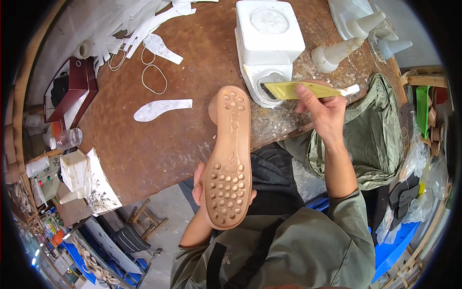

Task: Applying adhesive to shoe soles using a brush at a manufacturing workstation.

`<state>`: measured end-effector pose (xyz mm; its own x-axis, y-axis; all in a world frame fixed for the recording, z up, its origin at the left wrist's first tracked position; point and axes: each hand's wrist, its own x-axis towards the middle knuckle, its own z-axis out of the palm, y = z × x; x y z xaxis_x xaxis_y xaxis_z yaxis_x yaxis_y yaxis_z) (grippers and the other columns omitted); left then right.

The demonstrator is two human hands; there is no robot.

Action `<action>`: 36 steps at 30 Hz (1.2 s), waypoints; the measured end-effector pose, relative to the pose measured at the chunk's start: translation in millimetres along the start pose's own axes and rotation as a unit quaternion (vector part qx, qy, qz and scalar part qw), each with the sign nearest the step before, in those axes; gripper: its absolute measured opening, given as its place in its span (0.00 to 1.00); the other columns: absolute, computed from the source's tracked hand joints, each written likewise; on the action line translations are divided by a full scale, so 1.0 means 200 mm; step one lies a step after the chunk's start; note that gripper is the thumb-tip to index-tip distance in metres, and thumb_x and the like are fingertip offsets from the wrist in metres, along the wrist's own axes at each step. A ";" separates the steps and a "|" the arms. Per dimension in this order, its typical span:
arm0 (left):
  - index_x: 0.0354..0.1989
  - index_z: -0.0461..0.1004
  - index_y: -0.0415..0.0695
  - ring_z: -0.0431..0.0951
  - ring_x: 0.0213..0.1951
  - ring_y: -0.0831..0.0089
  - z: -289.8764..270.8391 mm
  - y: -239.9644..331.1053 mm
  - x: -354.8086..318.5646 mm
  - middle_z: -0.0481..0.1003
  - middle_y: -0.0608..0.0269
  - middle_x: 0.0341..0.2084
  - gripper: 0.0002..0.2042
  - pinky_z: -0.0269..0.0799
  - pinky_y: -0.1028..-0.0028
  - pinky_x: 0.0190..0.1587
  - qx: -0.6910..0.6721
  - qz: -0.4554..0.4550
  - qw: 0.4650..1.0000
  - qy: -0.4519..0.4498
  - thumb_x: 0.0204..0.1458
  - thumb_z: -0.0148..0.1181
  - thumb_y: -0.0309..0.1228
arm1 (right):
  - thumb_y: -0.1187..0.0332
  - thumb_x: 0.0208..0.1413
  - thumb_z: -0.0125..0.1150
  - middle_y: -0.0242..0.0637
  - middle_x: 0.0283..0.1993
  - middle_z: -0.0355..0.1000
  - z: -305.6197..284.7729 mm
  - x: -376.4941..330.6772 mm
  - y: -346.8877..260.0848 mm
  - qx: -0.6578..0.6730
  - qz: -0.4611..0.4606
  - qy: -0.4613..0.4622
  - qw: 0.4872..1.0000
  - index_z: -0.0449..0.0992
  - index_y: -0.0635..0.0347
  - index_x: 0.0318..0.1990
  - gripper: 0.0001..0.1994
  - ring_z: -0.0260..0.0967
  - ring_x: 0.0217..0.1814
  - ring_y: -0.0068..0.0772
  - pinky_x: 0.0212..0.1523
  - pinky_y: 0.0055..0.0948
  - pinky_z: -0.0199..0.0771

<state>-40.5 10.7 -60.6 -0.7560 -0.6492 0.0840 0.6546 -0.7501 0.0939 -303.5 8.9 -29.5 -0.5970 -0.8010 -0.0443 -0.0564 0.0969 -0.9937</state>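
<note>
My left hand grips a tan shoe sole from behind, fingers along one edge and the thumb or a fingertip at the other. The sole's underside faces up, showing round studs at the forefoot and heel. In my right hand is a flat yellow-handled brush, pinched between thumb and fingers. Its dark bristles reach into the small open cup at the front of a white glue dispenser. The sole's heel end lies just left of that cup. What is in the cup is partly hidden by the brush.
White insole-shaped pieces, rubber bands and white strips lie on the brown table. Cone-nozzle bottles stand at the far right. A crumpled green cloth or bag hangs by the right edge; a maroon box sits left.
</note>
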 end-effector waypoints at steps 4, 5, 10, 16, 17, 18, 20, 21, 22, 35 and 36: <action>0.68 0.35 0.50 0.47 0.67 0.61 0.02 0.03 -0.02 0.46 0.59 0.66 0.51 0.37 0.55 0.67 0.072 -0.039 0.996 0.032 0.41 0.59 0.57 | 0.70 0.55 0.61 0.31 0.26 0.74 0.01 -0.01 0.04 -0.083 -0.049 -0.017 0.995 0.77 0.67 0.38 0.09 0.66 0.22 0.16 0.23 0.16 0.64; 0.68 0.35 0.50 0.45 0.67 0.61 0.05 0.04 -0.03 0.46 0.59 0.66 0.51 0.35 0.54 0.67 0.177 -0.067 0.978 0.093 0.42 0.57 0.58 | 0.70 0.55 0.61 0.31 0.26 0.74 0.01 -0.01 0.05 -0.082 -0.049 -0.017 0.995 0.77 0.67 0.38 0.09 0.66 0.22 0.16 0.23 0.16 0.64; 0.68 0.35 0.54 0.48 0.66 0.59 0.01 0.01 -0.02 0.47 0.58 0.66 0.49 0.41 0.53 0.65 0.058 -0.042 0.997 0.031 0.43 0.57 0.58 | 0.68 0.56 0.60 0.30 0.26 0.74 0.02 0.00 0.07 -0.149 -0.092 -0.031 0.984 0.78 0.67 0.38 0.09 0.66 0.21 0.17 0.22 0.17 0.64; 0.68 0.39 0.56 0.52 0.65 0.57 -0.03 0.00 -0.03 0.48 0.59 0.66 0.41 0.47 0.46 0.63 -0.077 -0.019 0.997 -0.017 0.49 0.47 0.57 | 0.69 0.55 0.60 0.31 0.24 0.74 -0.03 0.05 0.01 0.035 0.068 -0.032 0.997 0.78 0.67 0.34 0.08 0.65 0.19 0.15 0.19 0.15 0.61; 0.69 0.42 0.55 0.53 0.65 0.56 -0.02 0.00 -0.05 0.48 0.60 0.67 0.35 0.45 0.40 0.62 -0.088 -0.019 0.996 0.000 0.55 0.38 0.57 | 0.69 0.54 0.61 0.32 0.24 0.74 -0.04 0.05 0.00 0.025 0.064 -0.027 0.997 0.78 0.66 0.33 0.08 0.64 0.17 0.15 0.17 0.15 0.60; 0.69 0.42 0.55 0.53 0.65 0.56 -0.01 0.00 -0.06 0.48 0.60 0.67 0.35 0.45 0.40 0.62 -0.086 -0.018 0.996 0.001 0.55 0.38 0.57 | 0.69 0.54 0.61 0.32 0.24 0.74 -0.06 0.03 -0.02 0.027 0.064 -0.029 0.997 0.78 0.66 0.33 0.08 0.64 0.17 0.15 0.17 0.15 0.60; 0.68 0.41 0.59 0.52 0.65 0.56 0.01 0.00 -0.09 0.48 0.57 0.65 0.43 0.54 0.45 0.61 -0.037 -0.031 0.998 0.029 0.45 0.52 0.60 | 0.69 0.54 0.62 0.34 0.23 0.74 -0.10 -0.03 -0.11 -0.018 0.097 -0.074 0.992 0.77 0.68 0.33 0.08 0.65 0.16 0.16 0.16 0.15 0.60; 0.68 0.41 0.59 0.52 0.65 0.56 0.04 0.02 -0.09 0.48 0.57 0.65 0.43 0.54 0.45 0.61 -0.033 -0.029 0.999 0.032 0.45 0.52 0.60 | 0.70 0.54 0.62 0.36 0.24 0.74 -0.10 -0.08 -0.17 0.043 0.066 -0.056 0.995 0.77 0.69 0.33 0.08 0.66 0.16 0.18 0.16 0.16 0.61; 0.68 0.42 0.57 0.52 0.65 0.58 0.07 0.03 -0.09 0.49 0.60 0.66 0.40 0.48 0.44 0.62 -0.064 -0.075 0.993 0.065 0.48 0.49 0.58 | 0.71 0.53 0.62 0.38 0.24 0.74 -0.08 -0.13 -0.24 0.105 0.036 -0.037 0.993 0.76 0.71 0.34 0.09 0.66 0.16 0.20 0.16 0.16 0.63; 0.66 0.47 0.43 0.59 0.61 0.59 0.36 -0.04 -0.19 0.55 0.52 0.62 0.47 0.51 0.53 0.63 -0.121 -0.102 0.987 0.020 0.39 0.65 0.46 | 0.77 0.52 0.61 0.42 0.26 0.75 0.07 -0.43 -0.49 0.075 -0.239 -0.055 0.967 0.75 0.73 0.36 0.06 0.70 0.18 0.20 0.16 0.16 0.68; 0.66 0.47 0.42 0.60 0.61 0.58 0.37 -0.05 -0.20 0.55 0.51 0.62 0.47 0.52 0.53 0.63 -0.121 -0.108 0.986 0.021 0.39 0.66 0.46 | 0.77 0.52 0.61 0.42 0.26 0.75 0.05 -0.46 -0.51 0.055 -0.228 -0.072 0.970 0.76 0.73 0.36 0.06 0.70 0.18 0.20 0.16 0.16 0.68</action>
<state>-16.7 53.8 8.9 -0.8808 -0.4712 0.0471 0.4618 -0.8766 -0.1354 -235.4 66.5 75.5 -0.4115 -0.8212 0.3953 -0.1969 -0.3434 -0.9183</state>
